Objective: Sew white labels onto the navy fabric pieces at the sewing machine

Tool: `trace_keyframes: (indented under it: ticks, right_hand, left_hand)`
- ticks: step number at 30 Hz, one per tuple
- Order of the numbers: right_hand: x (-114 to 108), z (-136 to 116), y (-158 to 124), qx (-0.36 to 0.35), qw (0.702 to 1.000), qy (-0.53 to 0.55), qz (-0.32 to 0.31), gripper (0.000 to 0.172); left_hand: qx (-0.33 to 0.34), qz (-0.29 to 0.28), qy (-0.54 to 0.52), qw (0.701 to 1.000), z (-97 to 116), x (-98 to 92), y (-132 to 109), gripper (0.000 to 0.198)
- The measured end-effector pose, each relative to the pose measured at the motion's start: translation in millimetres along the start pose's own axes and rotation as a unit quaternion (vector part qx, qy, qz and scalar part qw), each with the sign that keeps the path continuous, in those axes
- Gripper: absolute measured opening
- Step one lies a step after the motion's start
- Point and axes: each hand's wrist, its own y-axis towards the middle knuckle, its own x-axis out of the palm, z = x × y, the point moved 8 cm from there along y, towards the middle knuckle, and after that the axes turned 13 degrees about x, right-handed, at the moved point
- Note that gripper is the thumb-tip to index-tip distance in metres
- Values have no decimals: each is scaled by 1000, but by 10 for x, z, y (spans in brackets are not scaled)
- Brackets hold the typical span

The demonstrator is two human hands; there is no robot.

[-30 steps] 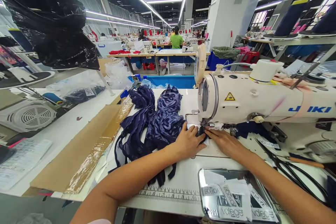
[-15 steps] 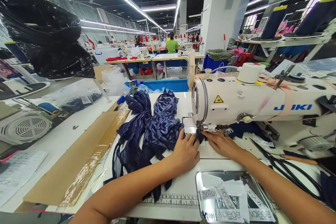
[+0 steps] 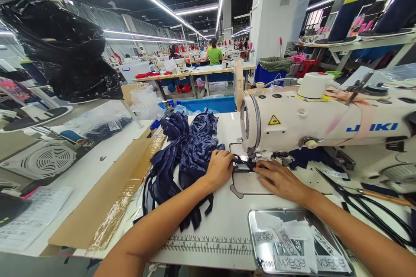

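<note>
A dark navy strap [image 3: 244, 164] is stretched across the metal plate below the needle area of the white sewing machine [image 3: 312, 114]. My left hand [image 3: 219, 168] pinches its left end, fingers closed beside the navy lace garments [image 3: 198, 151], which look like bras heaped left of the machine. At the strap's other end, my right hand [image 3: 278, 178] has its fingertips pressed together on the cloth near the presser foot. The fingers partly cover both strap ends, and the needle point cannot be made out.
A shiny metal tray [image 3: 253, 242] with printed white labels [image 3: 292, 246] lies in front of my right forearm. Black scissors [image 3: 360, 201] rest at the right. A measuring tape [image 3: 208, 244] runs along the front edge. Cardboard [image 3: 97, 194] lies left; a co-worker in green [image 3: 214, 55] sits far ahead.
My left hand has moved left, away from the needle area, and the strap now shows drawn out between both hands. The view has shifted slightly.
</note>
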Motion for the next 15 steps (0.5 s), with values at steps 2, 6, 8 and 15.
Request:
trace_keyframes:
  ticks: [2, 6, 8, 15]
  right_hand:
    - [-3, 8, 2, 2, 1000, 7, -1, 31]
    - [-8, 3, 9, -1, 1000, 29, -10, 30]
    - [-7, 5, 14, -2, 999, 42, -7, 30]
    - [30, 112, 31, 21, 995, 92, 27, 27]
  left_hand:
    - [13, 12, 10, 1000, 32, -19, -25, 23]
    - [45, 29, 39, 998, 61, -43, -86, 22]
    - [56, 31, 54, 996, 70, -41, -106, 22]
    - [165, 63, 132, 975, 381, -61, -47, 28]
